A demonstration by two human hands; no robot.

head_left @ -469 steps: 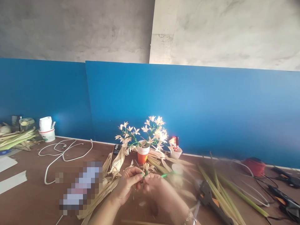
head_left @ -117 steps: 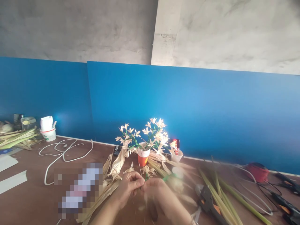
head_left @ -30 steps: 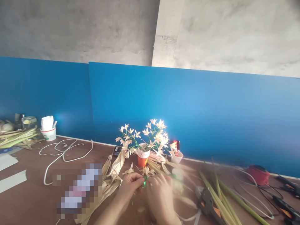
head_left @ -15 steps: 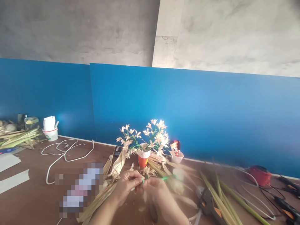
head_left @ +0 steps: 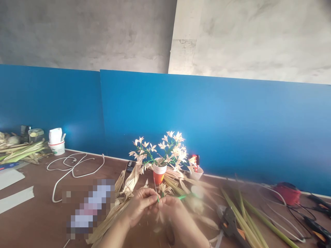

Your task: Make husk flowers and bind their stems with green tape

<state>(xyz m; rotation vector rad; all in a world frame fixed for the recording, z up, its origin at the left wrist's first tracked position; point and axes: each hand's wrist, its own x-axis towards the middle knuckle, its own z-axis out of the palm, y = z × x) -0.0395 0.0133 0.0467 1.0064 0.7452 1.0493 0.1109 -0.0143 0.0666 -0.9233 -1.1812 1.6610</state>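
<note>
In the lower middle of the head view, my left hand (head_left: 141,205) pinches a thin wire (head_left: 155,187) that has green tape (head_left: 158,198) around it at the fingertips. Close against it, my right hand (head_left: 172,208) is closed on the same green tape, whose loose end sticks out on the right. Pale petals show dimly beneath the fingers; whether they join the wire I cannot tell. Just beyond my hands stands an orange-and-white paper cup (head_left: 159,175), holding green-stemmed, cream husk flowers (head_left: 177,150). A loose husk flower (head_left: 164,189) lies in front of the cup.
Dried corn husks (head_left: 131,181) lie around the cup. At right are a black glue gun (head_left: 230,220), green husk strips (head_left: 245,220) and a red object (head_left: 287,193) with cables. A white cable (head_left: 55,186) and a white tub (head_left: 57,148) are at left. A blue partition (head_left: 207,120) stands behind.
The view has shifted very slightly. Both hands keep their pinch on the wire and tape in almost the same place.
</note>
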